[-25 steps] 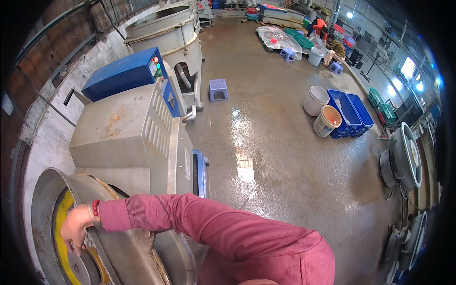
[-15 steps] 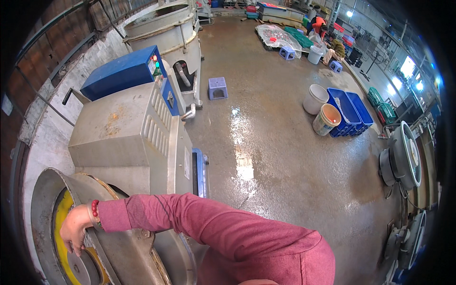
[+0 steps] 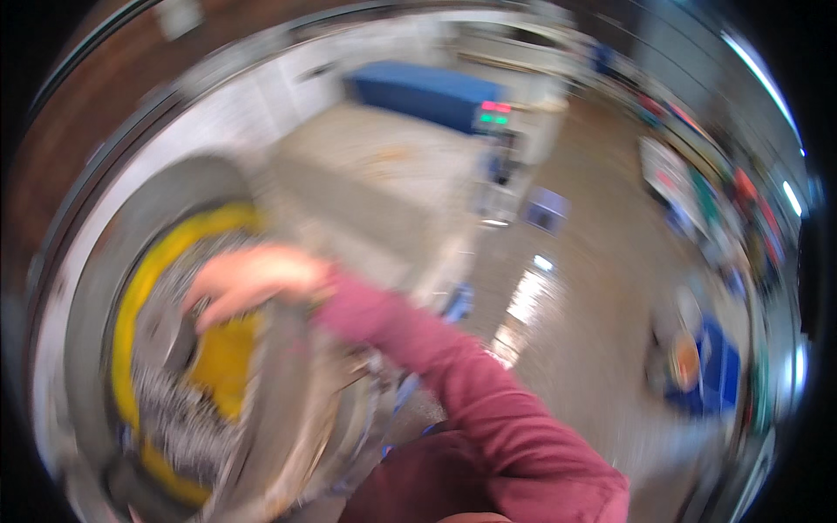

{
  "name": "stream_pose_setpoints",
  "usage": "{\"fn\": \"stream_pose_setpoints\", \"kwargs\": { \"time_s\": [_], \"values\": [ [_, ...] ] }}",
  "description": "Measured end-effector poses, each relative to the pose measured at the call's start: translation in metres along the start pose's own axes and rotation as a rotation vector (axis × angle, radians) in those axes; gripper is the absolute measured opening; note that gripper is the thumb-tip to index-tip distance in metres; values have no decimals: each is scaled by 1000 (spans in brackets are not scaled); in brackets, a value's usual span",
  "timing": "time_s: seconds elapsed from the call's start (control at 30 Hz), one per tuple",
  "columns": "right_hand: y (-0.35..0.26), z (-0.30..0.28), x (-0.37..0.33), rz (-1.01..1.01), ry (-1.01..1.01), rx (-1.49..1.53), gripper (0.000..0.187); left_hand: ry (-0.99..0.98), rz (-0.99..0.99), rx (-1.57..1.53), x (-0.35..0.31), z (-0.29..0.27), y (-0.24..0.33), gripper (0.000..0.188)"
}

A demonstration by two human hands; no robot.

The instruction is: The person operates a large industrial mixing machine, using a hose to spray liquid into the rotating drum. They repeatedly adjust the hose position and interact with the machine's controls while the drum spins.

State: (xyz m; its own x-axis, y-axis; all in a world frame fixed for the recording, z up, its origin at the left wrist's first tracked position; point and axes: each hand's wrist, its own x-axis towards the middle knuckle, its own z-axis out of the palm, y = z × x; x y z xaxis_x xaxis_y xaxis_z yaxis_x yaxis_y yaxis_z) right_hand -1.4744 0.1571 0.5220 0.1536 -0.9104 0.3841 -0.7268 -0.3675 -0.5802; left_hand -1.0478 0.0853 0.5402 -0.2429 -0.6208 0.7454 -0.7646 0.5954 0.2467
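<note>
My right hand (image 3: 253, 281), blurred by motion, reaches over a round grey metal tub (image 3: 100, 305) on the left. Its fingers bend down beside a dark grey curved edge inside the tub; whether they grip it is too smeared to tell. A yellow lining (image 3: 131, 301) rings the inside. Down in the tub lies a silvery-grey streaked mass (image 3: 179, 427), too blurred to name, with a yellow patch (image 3: 228, 366) showing next to it. A thick grey rim or crosspiece (image 3: 270, 392) stands between the tub's inside and my body. My left hand is out of view.
Behind the tub stands a beige machine housing (image 3: 375, 166) with a blue control box (image 3: 423, 91) and lit red and green displays. A purple stool (image 3: 547, 212) is on the wet floor (image 3: 593, 288). Blue crates (image 3: 719, 366) and an orange-topped bucket (image 3: 684, 362) sit at right.
My view has swung left, so the tub and machine appear further right and more of the tub's inside shows. My right hand stays over the tub and has lifted toward its middle.
</note>
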Motion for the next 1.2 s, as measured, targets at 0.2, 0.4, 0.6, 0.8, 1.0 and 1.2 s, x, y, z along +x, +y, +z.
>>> {"fn": "stream_pose_setpoints", "kwargs": {
  "time_s": [0.2, 0.4, 0.6, 0.8, 1.0, 1.2],
  "values": [
    [-22, -7, -5, 5, -133, -157, 42, 56, -185, -335, -23, 9, -48, 51],
    [-15, -2, 10, 155, -132, -72, 44, 41, -359, -385, -9, 38, -34, 51],
    [8, -11, 5, 101, -70, -79, 46, 36, -416, -349, 0, 51, -18, 51],
    [5, -11, 8, 115, -77, -83, 45, 68, -326, -373, -3, 54, -23, 53],
    [6, -11, 7, 130, -102, -53, 43, 91, -402, -451, -4, 55, -21, 52],
    [11, -14, 3, 174, -144, -68, 40, 90, -348, -345, -2, 56, -36, 54]
  ]
}}
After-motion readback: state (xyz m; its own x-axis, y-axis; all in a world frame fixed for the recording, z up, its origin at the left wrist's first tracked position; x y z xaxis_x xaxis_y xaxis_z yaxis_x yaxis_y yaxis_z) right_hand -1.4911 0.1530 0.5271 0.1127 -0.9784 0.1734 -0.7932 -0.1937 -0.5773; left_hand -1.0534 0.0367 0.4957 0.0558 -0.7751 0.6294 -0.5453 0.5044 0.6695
